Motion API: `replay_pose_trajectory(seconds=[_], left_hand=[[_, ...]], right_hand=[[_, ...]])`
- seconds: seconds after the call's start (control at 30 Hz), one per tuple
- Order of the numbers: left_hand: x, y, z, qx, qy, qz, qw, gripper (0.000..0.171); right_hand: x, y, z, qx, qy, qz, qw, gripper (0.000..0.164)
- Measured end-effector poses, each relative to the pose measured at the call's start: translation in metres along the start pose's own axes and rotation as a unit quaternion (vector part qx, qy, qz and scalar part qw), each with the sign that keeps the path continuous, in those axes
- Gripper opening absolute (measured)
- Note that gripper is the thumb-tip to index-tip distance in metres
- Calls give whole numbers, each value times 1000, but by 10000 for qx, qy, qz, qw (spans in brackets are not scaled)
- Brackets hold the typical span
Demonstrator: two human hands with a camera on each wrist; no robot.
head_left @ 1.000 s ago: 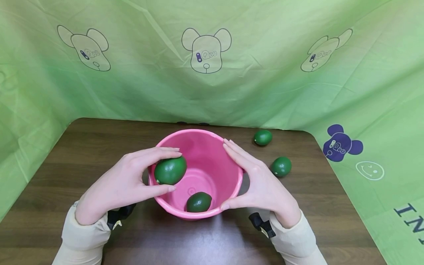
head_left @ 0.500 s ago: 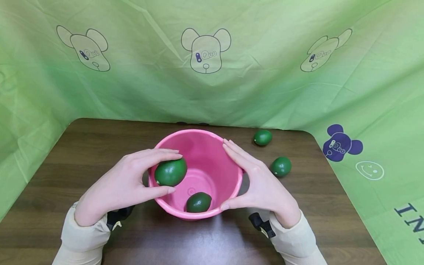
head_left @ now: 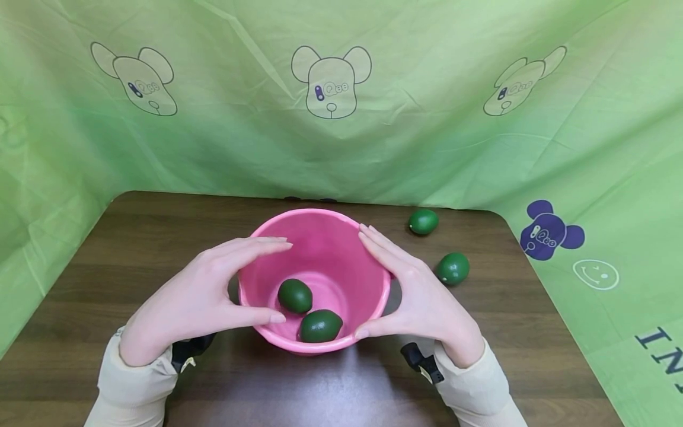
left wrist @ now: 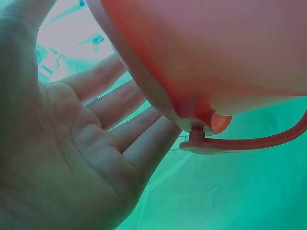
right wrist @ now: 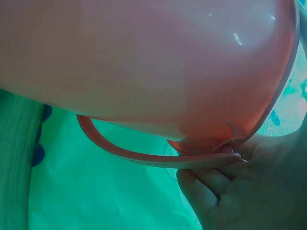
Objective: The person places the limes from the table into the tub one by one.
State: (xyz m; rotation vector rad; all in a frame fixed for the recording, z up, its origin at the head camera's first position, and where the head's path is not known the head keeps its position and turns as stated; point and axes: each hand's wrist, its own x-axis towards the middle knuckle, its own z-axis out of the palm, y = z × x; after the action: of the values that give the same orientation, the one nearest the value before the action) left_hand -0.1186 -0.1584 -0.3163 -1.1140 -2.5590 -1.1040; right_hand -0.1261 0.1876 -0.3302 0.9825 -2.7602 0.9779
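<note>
A pink plastic bucket [head_left: 313,212] stands on the table with two dark green limes inside, one lime [head_left: 295,296] left of the other lime [head_left: 321,326]. My left hand [head_left: 200,299] reaches over the left rim, thumb and fingers spread apart with nothing between them. In the left wrist view its straight fingers [left wrist: 144,143] reach past the rim beside the handle's joint. My right hand [head_left: 421,296] rests against the bucket's right side, fairly straight fingers along the rim and thumb at the front. The right wrist view has its fingers by the curved handle [right wrist: 129,155].
Two more limes lie on the table right of the bucket, one lime [head_left: 453,268] beside my right hand and another lime [head_left: 424,222] farther back. A green printed cloth [head_left: 331,160] hangs behind the brown wooden table [head_left: 160,219] and along its sides.
My left hand has let go of the lime it held over the bucket, and that lime has dropped inside beside the first. The right hand and the bucket have stayed in place.
</note>
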Motion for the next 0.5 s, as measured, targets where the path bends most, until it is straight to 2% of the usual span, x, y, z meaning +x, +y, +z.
replay_pose_trajectory(seconds=[0.3,0.5], left_hand=[[2,1,-1,178,87,-99,9998,102],[2,0,-1,181,109,-100,9997,109]], right_hand=[[0,0,0,3,17,-11,10000,130],[0,0,0,28,7,-19,10000,130]])
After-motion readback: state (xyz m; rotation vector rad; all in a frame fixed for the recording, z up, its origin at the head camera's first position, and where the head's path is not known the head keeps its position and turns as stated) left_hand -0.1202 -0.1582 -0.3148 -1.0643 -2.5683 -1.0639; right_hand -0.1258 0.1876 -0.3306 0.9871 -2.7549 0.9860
